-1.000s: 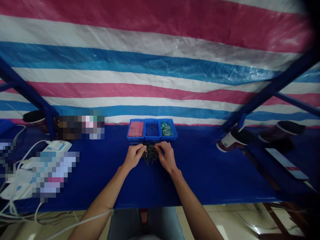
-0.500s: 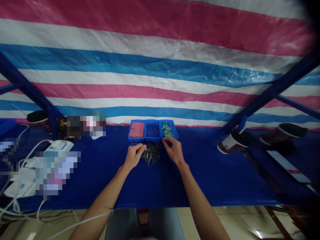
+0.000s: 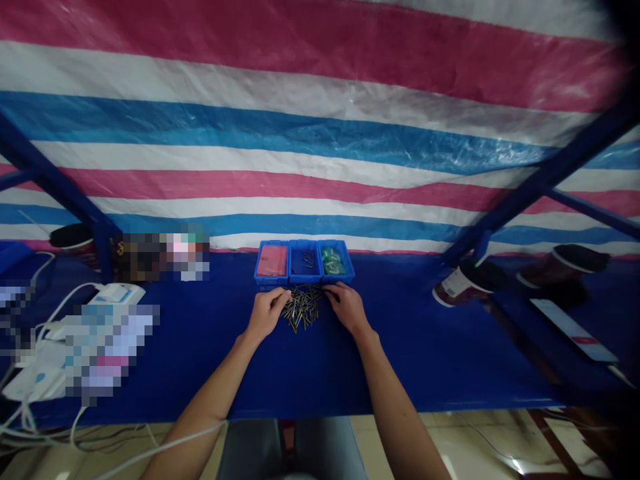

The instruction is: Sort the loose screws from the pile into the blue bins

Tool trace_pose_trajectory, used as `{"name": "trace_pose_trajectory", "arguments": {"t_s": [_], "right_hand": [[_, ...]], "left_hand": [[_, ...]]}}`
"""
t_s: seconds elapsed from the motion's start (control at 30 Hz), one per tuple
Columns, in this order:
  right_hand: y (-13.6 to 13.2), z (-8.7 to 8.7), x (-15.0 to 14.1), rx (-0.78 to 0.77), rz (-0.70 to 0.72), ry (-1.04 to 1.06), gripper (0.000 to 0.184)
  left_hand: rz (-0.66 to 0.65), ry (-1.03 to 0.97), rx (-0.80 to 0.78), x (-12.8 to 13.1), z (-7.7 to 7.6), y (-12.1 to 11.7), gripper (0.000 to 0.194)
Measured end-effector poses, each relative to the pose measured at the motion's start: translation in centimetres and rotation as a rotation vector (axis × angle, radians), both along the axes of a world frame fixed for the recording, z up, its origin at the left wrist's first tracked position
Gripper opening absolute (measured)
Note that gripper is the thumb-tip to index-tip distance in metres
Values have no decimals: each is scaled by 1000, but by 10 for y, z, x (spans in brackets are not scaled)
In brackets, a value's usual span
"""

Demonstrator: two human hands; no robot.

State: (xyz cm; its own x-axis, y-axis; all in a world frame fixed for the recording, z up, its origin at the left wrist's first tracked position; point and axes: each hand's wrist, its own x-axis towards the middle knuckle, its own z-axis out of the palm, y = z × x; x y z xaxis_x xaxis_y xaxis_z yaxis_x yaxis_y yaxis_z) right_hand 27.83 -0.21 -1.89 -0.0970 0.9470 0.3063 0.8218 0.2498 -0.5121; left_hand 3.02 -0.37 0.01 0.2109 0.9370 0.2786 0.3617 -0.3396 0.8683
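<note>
A pile of thin dark metal pieces, like screws or small bits (image 3: 303, 312), lies on the blue tabletop. My left hand (image 3: 267, 313) rests at its left edge, thumb and fingertips pinched together. Opposite it, my right hand (image 3: 349, 308) is at the upper right edge of the pile, its fingertips also closed. Whatever either pinch holds is too small to make out. Just behind the pile stand three joined blue bins: the left bin (image 3: 257, 269) holds pink-red packets (image 3: 274, 259), the middle bin (image 3: 305, 276) a few thin metal pieces, and the right bin (image 3: 351, 270) green-and-white small items (image 3: 332, 260).
On the left are a white power strip (image 3: 117, 292) and tangled white cables (image 3: 30, 407). Dark-lidded cups (image 3: 460, 287) and a phone (image 3: 575, 330) lie to the right. A striped tarp (image 3: 320, 153) hangs behind, between blue frame posts (image 3: 505, 210).
My right hand has come down slightly from the front of the right bin to the pile's edge. The left hand stays nearly in place. The view has shifted a little.
</note>
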Motion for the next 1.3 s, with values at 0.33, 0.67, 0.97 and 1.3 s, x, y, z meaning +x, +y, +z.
{"name": "trace_pose_trajectory", "arguments": {"t_s": [0.33,0.67,0.97,1.3], "right_hand": [[0,6,-1,-15,-1,-32,19],[-3,5,-4,-2,33,-78,17],[-14,30,-34,59,160,403,15],[-25,22,-82,-108,167,774,14]], "left_hand": [[-21,10,4,1,0,0,40],[-31,7,-4,0,2,-1,41],[-65,-46,12,2,4,-2,31],[-77,-83,47,1,1,0,35]]}}
